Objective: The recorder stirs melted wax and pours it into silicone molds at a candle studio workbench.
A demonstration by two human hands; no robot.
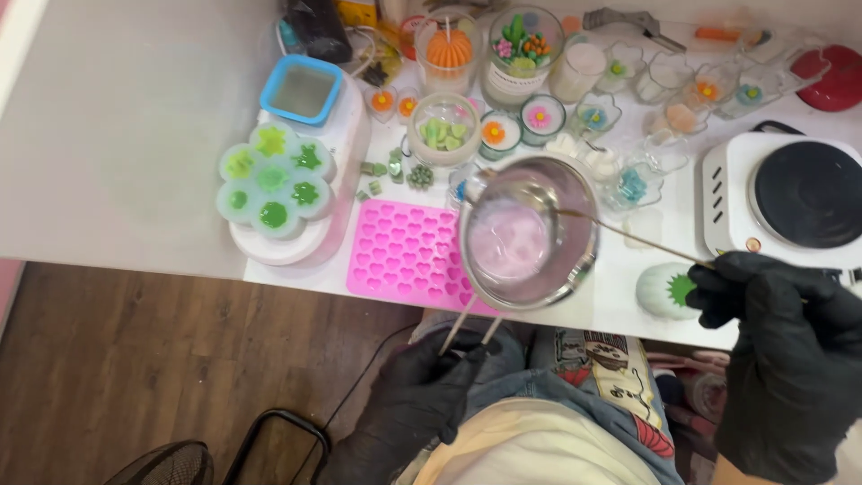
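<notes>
A steel pouring pot (528, 235) with pale pink liquid wax hangs over the table's front edge. My left hand (422, 400), in a black glove, grips its thin wire handle from below. My right hand (781, 350), also gloved in black, holds a thin stick (628, 235) whose tip reaches into the pot. A pink silicone mould with many small heart cavities (404, 247) lies flat just left of the pot, partly under it.
A white flower-shaped mould with green shapes (269, 184) sits at the left by a blue-rimmed square mould (303, 90). Several small glass candle jars (539, 117) crowd the back. A white hot plate (795, 198) stands at right, a white-green piece (666, 289) near it.
</notes>
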